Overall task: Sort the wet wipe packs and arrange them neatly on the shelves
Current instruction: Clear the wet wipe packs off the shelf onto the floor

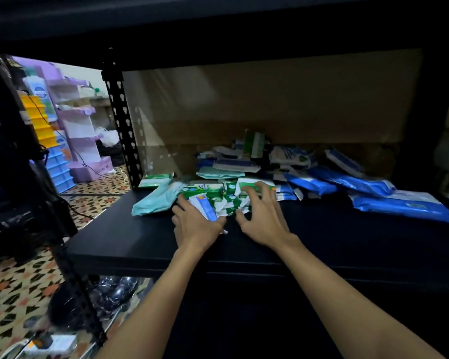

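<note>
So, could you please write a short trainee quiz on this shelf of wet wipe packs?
1. True or false: the long blue wipe packs lie on the right part of the black shelf board.
2. Which hand grips a small green and white pack? A) left hand B) right hand
3. Fill in: the pale mint green soft pack lies to the ____ of both hands.

Key: 1 true; 2 A, with the right hand's fingers spread over the pile, not closed; 3 left.

Dim, shadowed shelf (145,244) lit from the left, with motion blur and wide-angle bending at the edges.
</note>
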